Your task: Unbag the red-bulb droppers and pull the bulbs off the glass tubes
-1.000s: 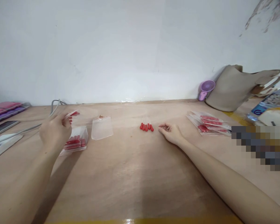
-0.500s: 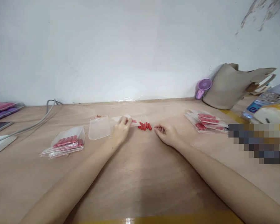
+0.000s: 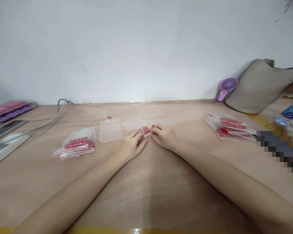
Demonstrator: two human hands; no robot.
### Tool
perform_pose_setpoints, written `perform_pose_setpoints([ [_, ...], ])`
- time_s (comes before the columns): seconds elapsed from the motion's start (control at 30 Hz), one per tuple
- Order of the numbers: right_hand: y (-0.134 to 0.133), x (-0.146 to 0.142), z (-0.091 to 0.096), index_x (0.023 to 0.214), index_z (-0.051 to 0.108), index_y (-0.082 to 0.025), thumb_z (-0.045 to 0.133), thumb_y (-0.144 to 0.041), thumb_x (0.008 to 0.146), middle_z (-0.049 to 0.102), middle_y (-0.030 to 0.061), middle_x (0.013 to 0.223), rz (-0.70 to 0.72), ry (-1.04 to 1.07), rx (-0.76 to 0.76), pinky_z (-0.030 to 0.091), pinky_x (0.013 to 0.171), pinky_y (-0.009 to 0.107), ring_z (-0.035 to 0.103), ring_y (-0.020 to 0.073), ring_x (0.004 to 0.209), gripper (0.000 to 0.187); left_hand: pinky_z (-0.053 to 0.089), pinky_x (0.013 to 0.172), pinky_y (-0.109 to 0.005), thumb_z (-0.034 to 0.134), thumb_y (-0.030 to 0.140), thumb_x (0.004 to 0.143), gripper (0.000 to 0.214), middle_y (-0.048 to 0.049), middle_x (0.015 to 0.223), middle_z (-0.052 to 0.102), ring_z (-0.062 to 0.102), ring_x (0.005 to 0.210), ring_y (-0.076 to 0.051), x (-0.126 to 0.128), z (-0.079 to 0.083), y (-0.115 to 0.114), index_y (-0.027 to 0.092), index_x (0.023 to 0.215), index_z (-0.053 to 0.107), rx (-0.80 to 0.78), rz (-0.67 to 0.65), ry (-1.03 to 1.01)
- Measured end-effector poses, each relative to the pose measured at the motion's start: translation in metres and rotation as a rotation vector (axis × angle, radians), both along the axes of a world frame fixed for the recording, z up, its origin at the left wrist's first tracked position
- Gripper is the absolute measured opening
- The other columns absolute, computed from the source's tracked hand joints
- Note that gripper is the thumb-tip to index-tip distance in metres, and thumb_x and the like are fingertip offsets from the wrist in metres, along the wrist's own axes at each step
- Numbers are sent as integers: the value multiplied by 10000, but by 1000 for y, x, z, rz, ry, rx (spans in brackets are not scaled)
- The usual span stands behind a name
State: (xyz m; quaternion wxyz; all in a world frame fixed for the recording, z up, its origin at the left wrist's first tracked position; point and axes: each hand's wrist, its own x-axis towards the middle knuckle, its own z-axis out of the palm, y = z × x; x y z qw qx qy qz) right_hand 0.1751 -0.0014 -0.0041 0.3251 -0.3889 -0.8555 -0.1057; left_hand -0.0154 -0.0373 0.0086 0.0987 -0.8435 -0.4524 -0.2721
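While the left hand (image 3: pixel 130 144) pinches a clear bag (image 3: pixel 136 124) with red pieces (image 3: pixel 146 129) inside, the right hand (image 3: pixel 164 136) curls close by its edge; I cannot tell what those fingers pinch. Red tips (image 3: pixel 153 126) peek out beside them. Left of both hands lies a flat bag (image 3: pixel 110 130), then a pile of red-filled bags (image 3: pixel 79 143).

Informal workspace, wood-grain table (image 3: pixel 132 201), white wall (image 3: pixel 112 48), stacked zip bags (image 3: pixel 79 143), handheld fan (image 3: pixel 229 84), handbag (image 3: pixel 255 89)
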Motion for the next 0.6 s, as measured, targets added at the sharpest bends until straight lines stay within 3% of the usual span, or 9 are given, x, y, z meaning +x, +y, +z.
perform_pose_setpoints([
  [0.37, -1, -7, -6, 734, 640, -197, 486, -206, 794, 594, 24, 778, 37, 38, 52, 276, 519, 213, 469, 88, 605, 166, 480, 819, -332, 531, 256, 811, 149, -63, 980, 625, 573, 915, -191, -2, -6, 13, 178, 839, 655, 29, -119, -97],
  [0.6, 3, -9, -7, 775, 643, -198, 463, -227, 826, 575, 24, 772, 56, 40, 13, 292, 539, 216, 463, 89, 606, 189, 497, 799, -338, 528, 207, 807, 137, -49, 934, 644, 595, 877, -175, -1, -8, 16, 187, 761, 656, -125, -84, -261],
])
